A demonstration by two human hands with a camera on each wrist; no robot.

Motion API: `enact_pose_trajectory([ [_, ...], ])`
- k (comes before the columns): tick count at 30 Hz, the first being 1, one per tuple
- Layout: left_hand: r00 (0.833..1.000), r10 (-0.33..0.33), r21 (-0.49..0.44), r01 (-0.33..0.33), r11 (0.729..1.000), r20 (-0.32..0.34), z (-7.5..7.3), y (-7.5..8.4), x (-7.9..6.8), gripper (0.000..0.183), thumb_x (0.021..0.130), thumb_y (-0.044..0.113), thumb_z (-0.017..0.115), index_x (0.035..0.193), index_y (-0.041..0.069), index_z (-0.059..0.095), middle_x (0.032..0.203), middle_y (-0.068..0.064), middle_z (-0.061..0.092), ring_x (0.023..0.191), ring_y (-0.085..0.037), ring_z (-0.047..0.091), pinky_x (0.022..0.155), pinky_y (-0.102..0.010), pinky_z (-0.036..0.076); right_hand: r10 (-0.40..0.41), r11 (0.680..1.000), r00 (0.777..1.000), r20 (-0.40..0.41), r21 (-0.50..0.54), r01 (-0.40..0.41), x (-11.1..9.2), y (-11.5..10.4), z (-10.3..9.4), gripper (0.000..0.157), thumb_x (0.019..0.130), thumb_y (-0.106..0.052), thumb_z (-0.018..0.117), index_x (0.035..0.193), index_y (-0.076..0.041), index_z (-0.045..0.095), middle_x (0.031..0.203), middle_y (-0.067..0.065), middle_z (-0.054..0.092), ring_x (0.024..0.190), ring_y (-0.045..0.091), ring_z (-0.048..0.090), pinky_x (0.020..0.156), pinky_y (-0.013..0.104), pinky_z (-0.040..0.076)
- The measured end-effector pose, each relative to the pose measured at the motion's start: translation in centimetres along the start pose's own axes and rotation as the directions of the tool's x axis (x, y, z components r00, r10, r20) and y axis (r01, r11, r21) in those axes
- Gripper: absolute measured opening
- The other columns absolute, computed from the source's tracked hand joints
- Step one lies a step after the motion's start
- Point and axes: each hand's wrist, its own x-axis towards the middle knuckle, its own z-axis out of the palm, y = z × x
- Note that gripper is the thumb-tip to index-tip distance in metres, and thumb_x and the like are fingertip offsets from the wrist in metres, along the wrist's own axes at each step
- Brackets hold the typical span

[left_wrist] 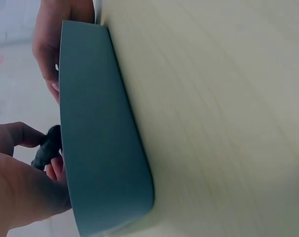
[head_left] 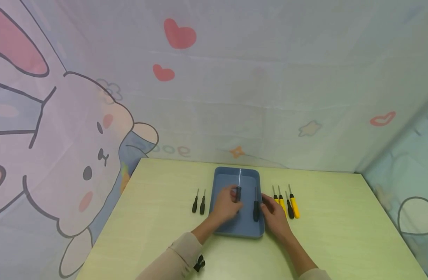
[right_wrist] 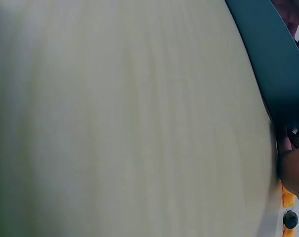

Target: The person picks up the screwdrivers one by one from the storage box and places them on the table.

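Observation:
A blue-grey rectangular tray (head_left: 239,233) lies on the table, its outer wall large in the left wrist view. Over it, my left hand (head_left: 226,204) holds a screwdriver (head_left: 238,190) by its black handle, the shaft pointing to the tray's far end. In the left wrist view, the fingers pinch that dark handle. A second black-handled screwdriver (head_left: 256,210) lies inside the tray along the right side. My right hand (head_left: 276,217) grips the tray's right edge, fingers at the rim. The right wrist view shows that hand (right_wrist: 293,165) against the tray's outer wall, partly cut off.
Two small black screwdrivers (head_left: 202,206) lie left of the tray. To its right, several yellow-and-black screwdrivers (head_left: 294,206) and a black one (head_left: 289,208) lie beside my right hand. A small black object (head_left: 200,263) sits by the left sleeve. A printed curtain (head_left: 214,97) hangs behind the table.

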Motion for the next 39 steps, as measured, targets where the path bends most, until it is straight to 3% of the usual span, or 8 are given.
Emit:
enact_pose_trajectory([
  [7,0.999,0.014,-0.039,-0.012,0.999,0.033,-0.5,-0.5,0.2,0.068,0.084,0.004,0.074,0.149,0.001,0.053,0.110,-0.009,0.062,0.099,-0.021,0.065,0.086,-0.038,0.060,0.018,1.000,1.000,-0.013,-0.018,-0.018,1.0,2.9,0.3,0.046,0.110,-0.007,0.055,0.153,0.007,0.049,0.153,0.029,0.053,0.142,0.042,0.052,0.102,0.008,0.040],
  [12,0.999,-0.011,-0.071,0.014,0.997,0.049,-0.8,-1.0,0.3,0.069,0.084,0.007,0.072,0.150,0.004,0.052,0.113,-0.008,0.063,0.102,-0.021,0.065,0.083,-0.036,0.060,0.000,1.000,1.000,-0.021,-0.018,-0.001,1.1,3.6,0.2,0.046,0.110,-0.010,0.056,0.153,0.005,0.050,0.153,0.028,0.053,0.142,0.041,0.053,0.104,0.009,0.041],
  [19,1.000,-0.016,-0.101,0.019,0.995,0.025,-1.2,-1.1,0.2,0.070,0.084,0.012,0.074,0.150,0.001,0.051,0.114,-0.009,0.063,0.099,-0.020,0.066,0.078,-0.033,0.058,0.011,1.000,1.000,-0.018,-0.029,-0.012,1.1,3.0,0.2,0.046,0.110,-0.010,0.056,0.154,0.004,0.050,0.154,0.026,0.053,0.143,0.040,0.052,0.107,0.013,0.041],
  [25,1.000,-0.015,-0.116,0.016,0.993,0.006,-1.8,-1.0,0.0,0.066,0.087,0.014,0.075,0.148,0.002,0.053,0.121,-0.012,0.064,0.100,-0.021,0.068,0.074,-0.033,0.056,0.028,0.999,1.000,0.002,-0.017,-0.028,0.3,0.2,0.0,0.045,0.108,-0.003,0.056,0.151,0.010,0.050,0.152,0.031,0.053,0.142,0.045,0.052,0.105,0.014,0.043],
  [28,1.000,-0.005,-0.127,0.005,0.992,0.000,-2.2,-0.8,0.0,0.065,0.087,0.012,0.073,0.148,0.002,0.054,0.123,-0.013,0.064,0.101,-0.023,0.070,0.074,-0.033,0.057,-0.005,0.999,1.000,0.007,-0.045,0.006,0.0,-0.7,-0.1,0.045,0.108,-0.002,0.055,0.149,0.013,0.049,0.150,0.034,0.053,0.139,0.048,0.053,0.105,0.016,0.046],
  [32,1.000,-0.004,-0.150,0.005,0.989,0.009,-2.7,-0.8,0.0,0.064,0.087,0.012,0.071,0.148,0.002,0.055,0.123,-0.012,0.064,0.103,-0.024,0.070,0.076,-0.034,0.058,-0.040,0.997,0.999,0.004,-0.070,0.040,-0.1,-0.7,-0.1,0.044,0.108,-0.003,0.055,0.148,0.015,0.049,0.149,0.036,0.053,0.137,0.050,0.054,0.108,0.024,0.050],
  [36,1.000,-0.004,-0.162,0.008,0.987,0.022,-2.9,-1.1,0.1,0.062,0.091,0.013,0.073,0.149,0.003,0.055,0.125,-0.012,0.064,0.108,-0.026,0.070,0.081,-0.036,0.060,0.000,0.999,1.000,-0.002,-0.040,0.000,0.0,-0.3,0.0,0.044,0.108,-0.003,0.056,0.149,0.011,0.051,0.150,0.032,0.054,0.139,0.046,0.054,0.111,0.028,0.047],
  [39,1.000,-0.003,-0.162,0.006,0.987,0.023,-3.1,-1.3,0.1,0.059,0.093,0.013,0.073,0.149,0.003,0.056,0.126,-0.013,0.065,0.111,-0.028,0.070,0.085,-0.039,0.061,0.020,0.999,1.000,-0.010,-0.035,-0.020,0.5,1.1,0.1,0.045,0.109,-0.005,0.056,0.152,0.008,0.050,0.153,0.029,0.053,0.141,0.043,0.053,0.113,0.028,0.045],
])
